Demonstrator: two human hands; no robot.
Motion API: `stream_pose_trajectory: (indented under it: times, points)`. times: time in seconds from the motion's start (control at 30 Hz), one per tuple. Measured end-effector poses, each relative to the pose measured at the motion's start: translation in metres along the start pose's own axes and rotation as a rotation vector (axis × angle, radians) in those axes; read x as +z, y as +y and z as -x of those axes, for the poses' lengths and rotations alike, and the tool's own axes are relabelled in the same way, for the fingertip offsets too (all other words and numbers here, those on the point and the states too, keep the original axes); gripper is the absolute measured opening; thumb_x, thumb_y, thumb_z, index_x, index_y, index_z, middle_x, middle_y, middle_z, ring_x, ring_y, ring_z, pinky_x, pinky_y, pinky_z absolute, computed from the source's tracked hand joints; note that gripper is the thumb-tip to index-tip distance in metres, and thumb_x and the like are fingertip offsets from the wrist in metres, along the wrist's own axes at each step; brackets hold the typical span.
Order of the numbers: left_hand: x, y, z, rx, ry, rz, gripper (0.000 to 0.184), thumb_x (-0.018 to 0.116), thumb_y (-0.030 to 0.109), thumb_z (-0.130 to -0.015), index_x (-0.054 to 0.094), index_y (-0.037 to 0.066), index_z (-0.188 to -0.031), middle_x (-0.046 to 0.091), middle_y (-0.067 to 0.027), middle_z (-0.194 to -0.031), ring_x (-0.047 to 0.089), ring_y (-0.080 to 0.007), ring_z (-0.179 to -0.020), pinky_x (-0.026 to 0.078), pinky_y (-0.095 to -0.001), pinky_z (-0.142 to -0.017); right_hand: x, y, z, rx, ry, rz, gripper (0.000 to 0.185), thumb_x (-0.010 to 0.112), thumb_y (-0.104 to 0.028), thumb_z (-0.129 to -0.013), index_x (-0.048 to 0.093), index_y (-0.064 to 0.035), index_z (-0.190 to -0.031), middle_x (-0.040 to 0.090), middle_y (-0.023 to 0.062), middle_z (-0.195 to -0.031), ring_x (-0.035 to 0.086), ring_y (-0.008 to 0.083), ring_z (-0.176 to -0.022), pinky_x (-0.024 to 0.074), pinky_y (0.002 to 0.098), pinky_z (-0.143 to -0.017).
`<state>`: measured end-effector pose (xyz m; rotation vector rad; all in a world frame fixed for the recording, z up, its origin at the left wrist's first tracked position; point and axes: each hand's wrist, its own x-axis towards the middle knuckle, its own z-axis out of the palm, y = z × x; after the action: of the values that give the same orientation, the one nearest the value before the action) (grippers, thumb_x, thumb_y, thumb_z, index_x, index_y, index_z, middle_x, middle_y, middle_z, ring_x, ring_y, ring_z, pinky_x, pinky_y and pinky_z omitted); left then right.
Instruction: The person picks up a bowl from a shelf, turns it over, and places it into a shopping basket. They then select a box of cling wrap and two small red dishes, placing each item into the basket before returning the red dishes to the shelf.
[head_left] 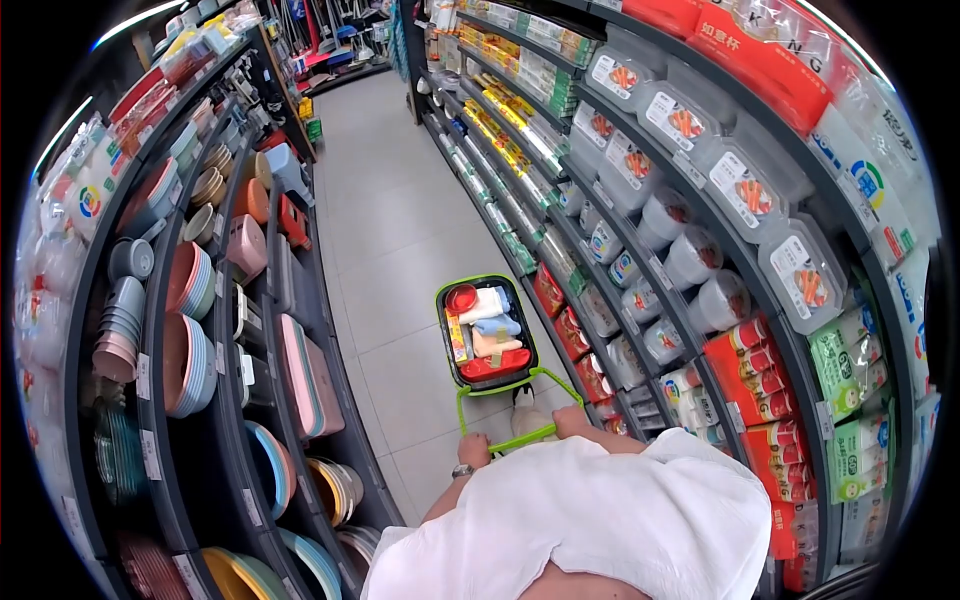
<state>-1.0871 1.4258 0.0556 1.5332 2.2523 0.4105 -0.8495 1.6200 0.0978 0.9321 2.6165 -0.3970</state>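
Along the far-left edge, clear bags (88, 203): round red/blue/green logo, fine print too small to read.
Left shelves: stacked cups (122, 320), nested bowls (190, 365) beside them, upright pink tray (308, 375) lower down; price tags (151, 452) on shelf edges, text illegible.
Aisle: grey tiled floor (385, 230).
Left grip (474, 450): fingers curled round left end of green handle (525, 438); watch (462, 470) on that wrist.
Basket (443, 330): mid-aisle, just ahead of both hands, black with green rim. Inside: yellow box (457, 340) at left, red round container (461, 298) at top left, white, blue and peach soft items, red pack (497, 365) nearest the handle. No label in it readable.
Right grip (571, 420): closed round right end of same handle.
Right shelves: yellow cartons (510, 150), then clear tubs (693, 255), lidded clear boxes (743, 185) with food-photo labels, small print unreadable.
Red cup packs (745, 50): top shelf, "如意杯" legible, plus capitals K, N, G.
Green packs (848, 365): right of lower red packs, wording too small.
Far-right bags (868, 180): same round logo.
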Motion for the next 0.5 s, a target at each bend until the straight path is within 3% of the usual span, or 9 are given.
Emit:
stream_pose_trajectory:
  times: [0.13,0.27,0.43,0.5]
  points:
    - [-0.002,-0.01,-0.039,-0.027,-0.003,-0.024,0.019,0.061,0.023,-0.089,0.068,0.006,-0.084,0.067,-0.0146,-0.086,0.064,-0.0353,-0.085,0.051,-0.0477,-0.075,-0.029,0.008,-0.032,0.004,-0.017,-0.005,0.017,0.066,-0.021,-0.075,0.071,-0.0086,-0.086,0.072,0.0171,-0.082,0.071,0.0352,-0.081,0.0537,0.0488,-0.074]
    - [0.0,-0.025,-0.088,0.091,0.055,-0.202,0.019,0.057,0.025,-0.091,0.067,0.01,-0.087,0.068,-0.0107,-0.084,0.064,-0.0305,-0.083,0.047,-0.0472,-0.083,-0.034,0.037,-0.082,-0.014,0.001,-0.047,0.02,0.062,-0.024,-0.08,0.072,-0.0084,-0.087,0.073,0.0172,-0.084,0.073,0.0341,-0.081,0.0569,0.0486,-0.068]
    - [-0.024,-0.018,-0.168,0.054,0.103,-0.247,0.016,0.058,0.024,-0.089,0.067,0.011,-0.086,0.068,-0.0103,-0.085,0.062,-0.0294,-0.086,0.042,-0.0478,-0.09,-0.064,0.076,-0.151,-0.059,0.033,-0.087,0.02,0.067,-0.024,-0.076,0.071,-0.0064,-0.085,0.071,0.0188,-0.08,0.071,0.0371,-0.079,0.0554,0.0505,-0.069]
    - [-0.039,-0.013,-0.201,0.058,0.212,-0.305,0.015,0.06,0.022,-0.088,0.069,0.01,-0.088,0.067,-0.0131,-0.089,0.061,-0.0308,-0.088,0.04,-0.0473,-0.092,-0.073,0.089,-0.173,-0.071,0.019,-0.116,0.02,0.069,-0.023,-0.074,0.069,-0.0056,-0.083,0.07,0.0193,-0.08,0.07,0.0388,-0.079,0.0542,0.0519,-0.071]
